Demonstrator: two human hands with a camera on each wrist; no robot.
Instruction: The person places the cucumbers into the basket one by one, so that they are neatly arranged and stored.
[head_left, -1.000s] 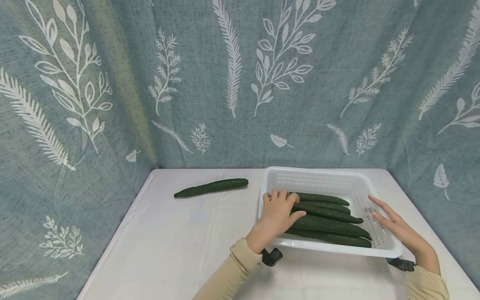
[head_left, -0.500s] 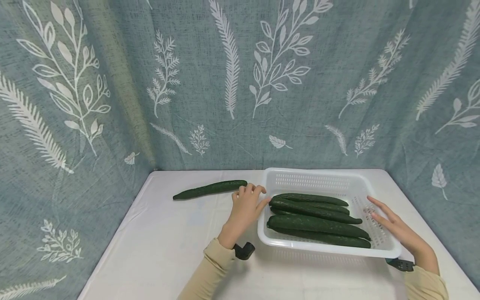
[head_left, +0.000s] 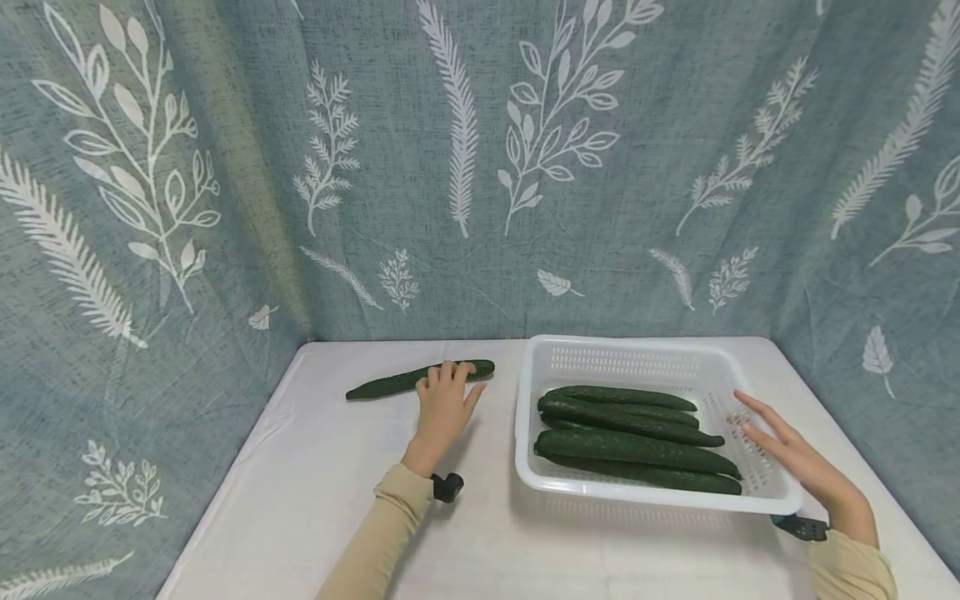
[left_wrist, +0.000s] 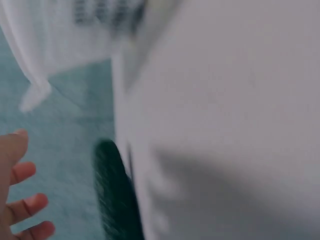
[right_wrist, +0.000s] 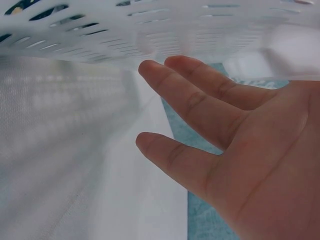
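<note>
A dark green cucumber (head_left: 386,386) lies on the white table, left of the basket. My left hand (head_left: 441,412) is over its right half, fingers spread and slightly bent. In the left wrist view those fingertips (left_wrist: 37,201) show apart from the cucumber (left_wrist: 115,195). Several more cucumbers (head_left: 637,447) lie side by side in a white perforated basket (head_left: 622,493). At the basket's right side is my right hand (head_left: 813,467), fingers extended. The right wrist view has its straight fingers (right_wrist: 195,105) close under the basket's slotted wall; whether they touch it, I cannot tell.
A blue-grey curtain (head_left: 420,183) with white leaf prints surrounds the white-covered table (head_left: 300,508) at the back and sides. The basket stands on the table's right half, near the back edge. A dark wrist device (head_left: 447,487) sits at the left wrist.
My left hand has moved left from over the cucumbers in the basket, past the rim, to above the lone cucumber on the table. The right hand has stayed in place.
</note>
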